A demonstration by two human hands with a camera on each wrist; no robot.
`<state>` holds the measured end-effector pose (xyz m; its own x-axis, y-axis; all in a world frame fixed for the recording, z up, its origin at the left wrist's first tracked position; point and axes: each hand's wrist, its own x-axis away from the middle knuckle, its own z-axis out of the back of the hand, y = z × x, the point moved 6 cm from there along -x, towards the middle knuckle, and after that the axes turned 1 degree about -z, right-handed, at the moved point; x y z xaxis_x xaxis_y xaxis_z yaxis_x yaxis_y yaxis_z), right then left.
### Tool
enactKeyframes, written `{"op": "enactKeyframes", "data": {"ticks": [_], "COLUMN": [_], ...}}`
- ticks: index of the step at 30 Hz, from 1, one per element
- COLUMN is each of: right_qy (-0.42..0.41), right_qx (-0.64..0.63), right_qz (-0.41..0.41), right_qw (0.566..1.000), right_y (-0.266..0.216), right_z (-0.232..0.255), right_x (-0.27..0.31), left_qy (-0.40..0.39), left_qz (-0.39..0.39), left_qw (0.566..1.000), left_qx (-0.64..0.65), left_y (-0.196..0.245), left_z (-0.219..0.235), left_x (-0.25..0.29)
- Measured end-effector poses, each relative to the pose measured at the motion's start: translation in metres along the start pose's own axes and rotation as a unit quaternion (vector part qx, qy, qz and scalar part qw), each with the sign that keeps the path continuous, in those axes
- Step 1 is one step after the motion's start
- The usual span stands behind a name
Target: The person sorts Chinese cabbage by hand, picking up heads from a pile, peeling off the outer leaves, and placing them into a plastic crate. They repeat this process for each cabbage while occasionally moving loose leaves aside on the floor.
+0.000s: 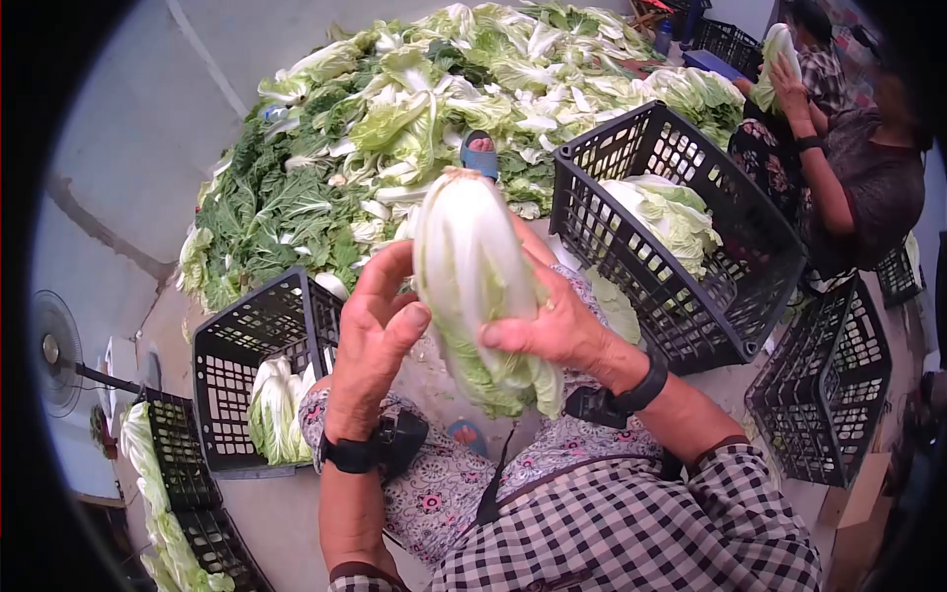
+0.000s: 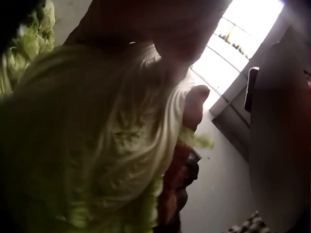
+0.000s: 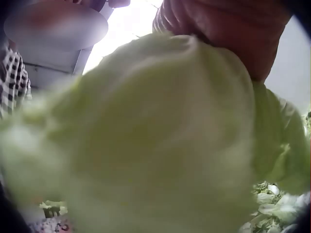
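A Chinese cabbage (image 1: 464,237), white at its cut base and pale green at the leafy end, is held up over my lap, base upward. My right hand (image 1: 567,326) grips its side, the thumb pressed across the front leaves and the fingers hidden behind. On the other side, my left hand (image 1: 370,335) has its bent fingers against the cabbage, their tips hidden behind it, while the thumb stands off the surface. Leaves of the cabbage (image 2: 131,141) fill much of the left wrist view. In the right wrist view, the cabbage (image 3: 165,131) is large and blurred.
A heap of cabbages and loose leaves (image 1: 395,128) spreads ahead. Black crates stand at the right (image 1: 681,237) and left (image 1: 266,365), both with cabbages inside. An upended crate (image 1: 829,385) stands further right. Another person (image 1: 848,178) holds a cabbage. A fan (image 1: 57,350) is far left.
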<state>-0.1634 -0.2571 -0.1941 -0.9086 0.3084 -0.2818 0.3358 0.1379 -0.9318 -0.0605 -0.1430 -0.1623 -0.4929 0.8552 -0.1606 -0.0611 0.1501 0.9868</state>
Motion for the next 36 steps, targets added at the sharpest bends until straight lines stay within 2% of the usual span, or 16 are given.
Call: {"op": "enactKeyframes", "data": {"ticks": [1,3,5,7,10,11,15,22,25,28,31,34,36], "right_qy": [-0.002,-0.022,-0.038,-0.026,0.006,-0.020,-0.050,0.031,0.035,0.046,0.034,0.035,0.035], "right_qx": [-0.028,-0.087,-0.088,-0.024,0.118,0.063,0.051,-0.081,-0.081,-0.126,-0.164,-0.155,-0.088], "right_qz": [-0.029,-0.085,-0.137,-0.183,-0.165,-0.157,-0.155,-0.166,-0.158,-0.204,-0.216,-0.185,-0.168], "right_qw": [0.999,0.992,0.986,0.983,0.979,0.985,0.985,0.982,0.984,0.970,0.962,0.970,0.981], "right_y": [0.004,0.015,0.027,0.035,0.041,0.048,0.060,0.066,0.058,0.063,0.064,0.066,0.065], "right_z": [0.003,0.007,0.004,0.004,0.011,0.008,-0.001,0.000,0.005,0.007,0.006,0.010,0.013], "right_x": [0.001,0.001,0.000,0.001,-0.006,-0.009,-0.007,-0.001,0.001,0.006,0.007,0.003,0.002], "left_qy": [0.002,-0.026,-0.030,0.007,0.041,0.053,0.072,0.027,0.017,0.023,0.025,0.041,0.055], "left_qz": [-0.008,0.054,0.087,0.091,0.090,0.087,0.101,0.080,0.052,0.112,0.102,0.082,0.064], "left_qw": [1.000,0.998,0.996,0.995,0.988,0.985,0.977,0.993,0.995,0.985,0.986,0.987,0.988], "left_qx": [0.023,0.029,0.020,0.050,0.122,0.142,0.174,0.088,0.089,0.130,0.132,0.132,0.126], "left_y": [-0.006,-0.028,-0.043,-0.059,-0.069,-0.070,-0.073,-0.068,-0.066,-0.066,-0.067,-0.066,-0.066], "left_z": [0.006,0.003,-0.001,0.009,0.025,0.030,0.034,0.025,0.017,0.015,0.019,0.024,0.027], "left_x": [0.000,0.001,0.003,0.003,0.001,0.001,0.001,0.001,0.001,0.004,0.004,0.001,0.001]}}
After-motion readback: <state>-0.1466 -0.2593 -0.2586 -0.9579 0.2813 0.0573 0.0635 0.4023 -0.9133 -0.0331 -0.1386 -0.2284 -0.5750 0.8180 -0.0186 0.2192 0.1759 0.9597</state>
